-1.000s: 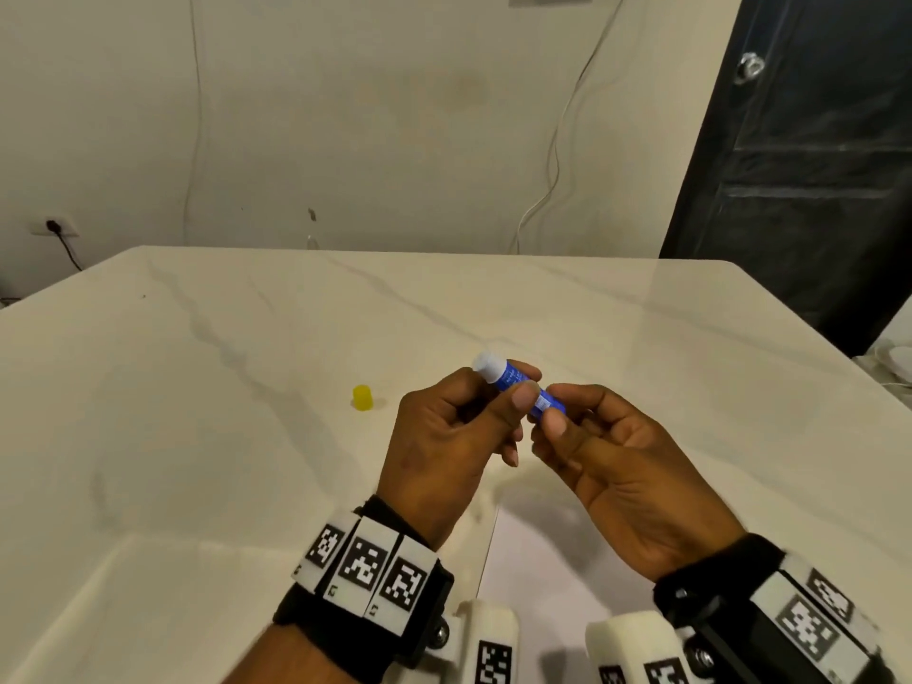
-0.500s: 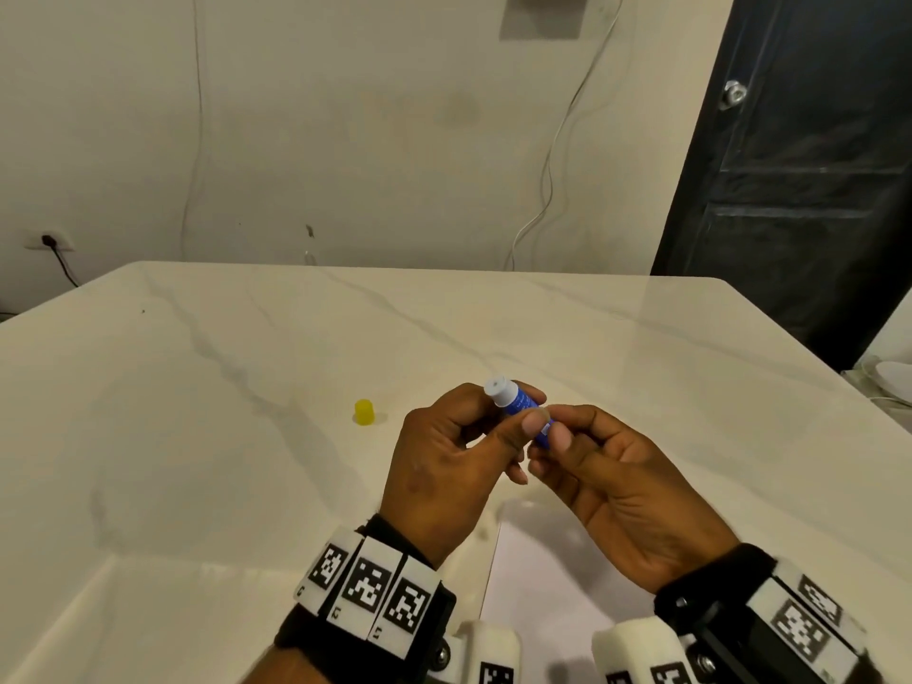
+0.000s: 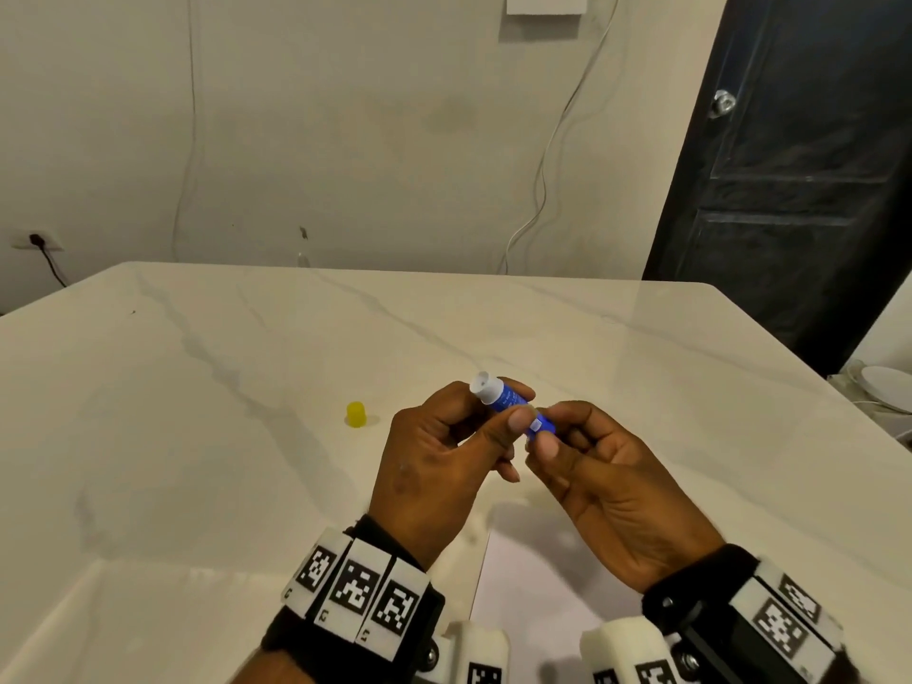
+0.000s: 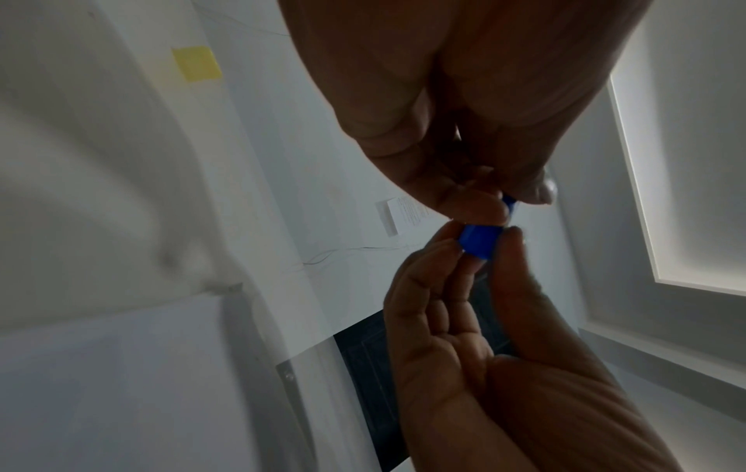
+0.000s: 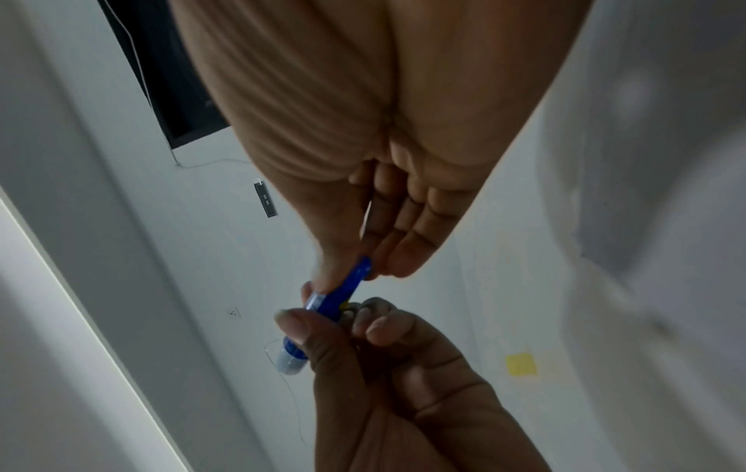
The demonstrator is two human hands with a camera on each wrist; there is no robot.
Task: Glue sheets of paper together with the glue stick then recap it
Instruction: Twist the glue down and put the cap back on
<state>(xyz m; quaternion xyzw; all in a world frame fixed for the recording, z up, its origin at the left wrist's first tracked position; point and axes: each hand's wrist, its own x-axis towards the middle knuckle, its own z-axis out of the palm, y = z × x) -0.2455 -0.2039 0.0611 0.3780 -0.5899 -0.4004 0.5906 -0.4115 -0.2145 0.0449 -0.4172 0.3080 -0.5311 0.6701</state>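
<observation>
A blue glue stick [image 3: 495, 392] with its white tip uncovered is held tilted above the table, tip toward the upper left. My left hand [image 3: 513, 406] grips the barrel between thumb and fingers. My right hand [image 3: 549, 429] pinches the stick's bottom end [image 4: 479, 244] with thumb and fingertips. The right wrist view shows the barrel [image 5: 337, 298] running between both hands. The yellow cap [image 3: 356, 415] stands alone on the table, left of my hands. A white sheet of paper [image 3: 530, 589] lies on the table below my hands, partly hidden by them.
The white marble table [image 3: 197, 436] stretches out on all sides. A dark door [image 3: 799, 190] stands at the back right, and cables hang down the wall behind. White objects [image 3: 883, 390] sit beyond the table's right edge.
Both hands keep their hold on the glue stick. My right fingertips have closed in a little on its bottom end. The head view has tilted upward.
</observation>
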